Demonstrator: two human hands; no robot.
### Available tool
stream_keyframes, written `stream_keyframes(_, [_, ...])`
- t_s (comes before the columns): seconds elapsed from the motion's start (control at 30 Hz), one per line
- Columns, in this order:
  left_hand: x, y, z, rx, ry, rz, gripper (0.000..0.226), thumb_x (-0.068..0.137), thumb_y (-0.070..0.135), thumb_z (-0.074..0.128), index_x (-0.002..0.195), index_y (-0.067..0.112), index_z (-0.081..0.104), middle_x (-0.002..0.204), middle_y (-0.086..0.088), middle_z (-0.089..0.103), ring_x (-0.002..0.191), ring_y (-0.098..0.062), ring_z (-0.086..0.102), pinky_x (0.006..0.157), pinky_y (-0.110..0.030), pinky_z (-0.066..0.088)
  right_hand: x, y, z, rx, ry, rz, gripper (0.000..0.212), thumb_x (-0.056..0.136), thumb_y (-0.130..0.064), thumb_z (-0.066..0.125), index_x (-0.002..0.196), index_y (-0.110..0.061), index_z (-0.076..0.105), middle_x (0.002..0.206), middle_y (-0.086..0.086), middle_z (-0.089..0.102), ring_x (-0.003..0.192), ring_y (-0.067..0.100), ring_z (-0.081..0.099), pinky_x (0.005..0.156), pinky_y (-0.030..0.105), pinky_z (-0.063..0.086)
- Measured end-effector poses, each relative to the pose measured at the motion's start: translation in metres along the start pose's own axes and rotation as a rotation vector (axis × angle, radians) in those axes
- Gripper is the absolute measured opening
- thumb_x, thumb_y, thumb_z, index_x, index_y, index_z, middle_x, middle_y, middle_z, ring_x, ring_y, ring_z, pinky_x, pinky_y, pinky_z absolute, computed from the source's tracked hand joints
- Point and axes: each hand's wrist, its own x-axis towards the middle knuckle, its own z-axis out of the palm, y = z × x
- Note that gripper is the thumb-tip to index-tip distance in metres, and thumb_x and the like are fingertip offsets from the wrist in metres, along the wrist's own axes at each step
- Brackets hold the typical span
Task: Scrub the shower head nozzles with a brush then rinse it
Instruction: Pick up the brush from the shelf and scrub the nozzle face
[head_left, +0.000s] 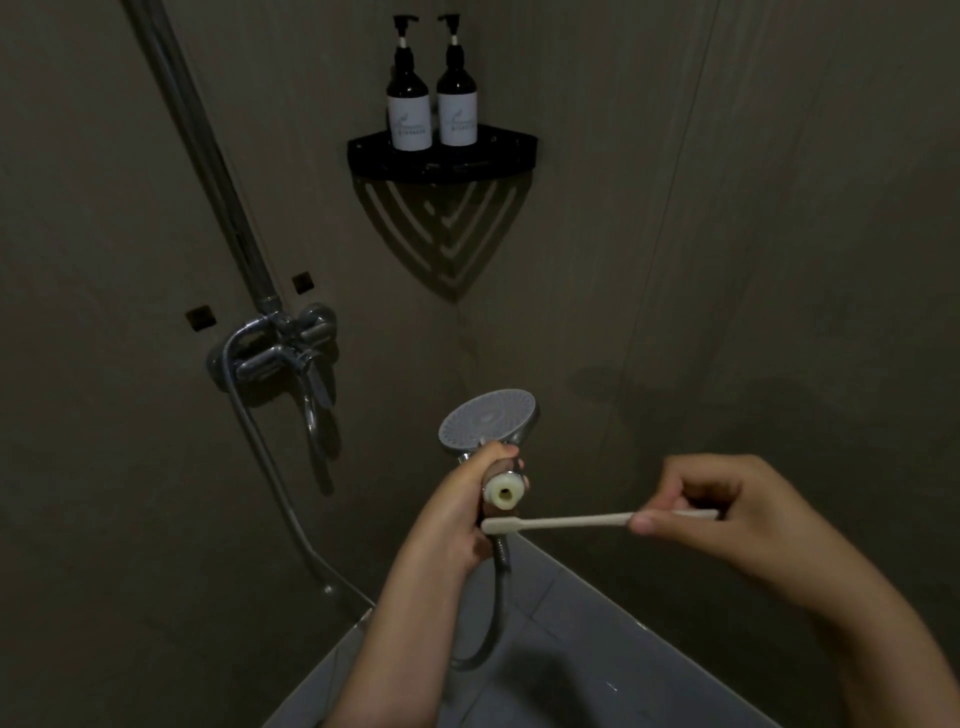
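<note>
Left hand: grips shower head handle. Right hand: pinches brush. Step: pre-scrub. Next: raise bristles to nozzles.

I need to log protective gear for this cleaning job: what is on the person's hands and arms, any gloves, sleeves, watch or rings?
Nothing worn shows. The left hand and right hand are both bare, with no gloves. Both forearms are uncovered as far as the bottom edge of the picture, so no sleeves are in view. No watch, bracelet or ring can be seen, though the light is dim and small items could be missed.
</note>
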Motion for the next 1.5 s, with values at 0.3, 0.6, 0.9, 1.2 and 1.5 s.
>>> stream_keyframes(0.3, [0.002,0.000,-0.001,0.016,-0.018,0.028,0.048,0.085,0.014,0.057,0.037,0.013,0.062,0.070,-0.003,0.051,0.048,-0.008,0.040,0.032,-0.013,0.024,0.005,0.008,0.001,0.008,0.146,-0.029,0.050,0.056,-0.068,0.068,0.067,-0.019,0.067,0.064,0.018,0.055,0.058,0.018,0.046,0.053,0.024,0.035])
stream_keyframes(0.6, [0.005,0.000,-0.003,0.022,0.012,0.012,0.018,0.086,0.017,0.057,0.069,0.012,0.057,0.055,-0.003,0.053,0.035,-0.006,0.043,0.030,-0.010,0.026,0.004,0.005,0.001,0.056,0.174,-0.017,0.032,0.066,-0.044,0.078,0.061,-0.015,0.065,0.055,0.008,0.048,0.053,0.012,0.039,0.048,0.016,0.030])
stream_keyframes(0.9, [0.003,-0.002,-0.002,-0.009,0.014,0.004,0.031,0.082,0.014,0.062,0.051,0.013,0.065,0.071,-0.004,0.054,0.049,-0.009,0.047,0.033,-0.011,0.031,0.005,0.005,0.006,0.005,0.148,-0.019,0.042,0.063,-0.055,0.073,0.065,-0.014,0.066,0.059,0.021,0.051,0.055,0.020,0.042,0.051,0.030,0.032])
stream_keyframes(1.2, [-0.004,0.000,-0.002,-0.015,-0.025,0.070,0.013,0.085,0.014,0.057,0.074,0.009,0.062,0.068,-0.004,0.053,0.037,-0.005,0.051,0.032,-0.010,0.033,0.001,0.006,-0.003,0.044,0.376,-0.024,0.026,0.070,-0.033,0.066,0.066,-0.008,0.063,0.055,0.007,0.047,0.050,0.010,0.038,0.045,0.013,0.030])
stream_keyframes(1.5, [-0.013,-0.001,0.000,0.042,-0.055,0.210,0.019,0.083,0.012,0.060,0.100,0.006,0.065,0.060,-0.007,0.054,0.043,-0.010,0.054,0.038,-0.017,0.042,0.002,0.018,-0.012,0.115,0.468,0.059,0.033,0.074,-0.038,0.060,0.074,-0.006,0.061,0.050,-0.004,0.039,0.046,0.006,0.033,0.041,0.013,0.027])
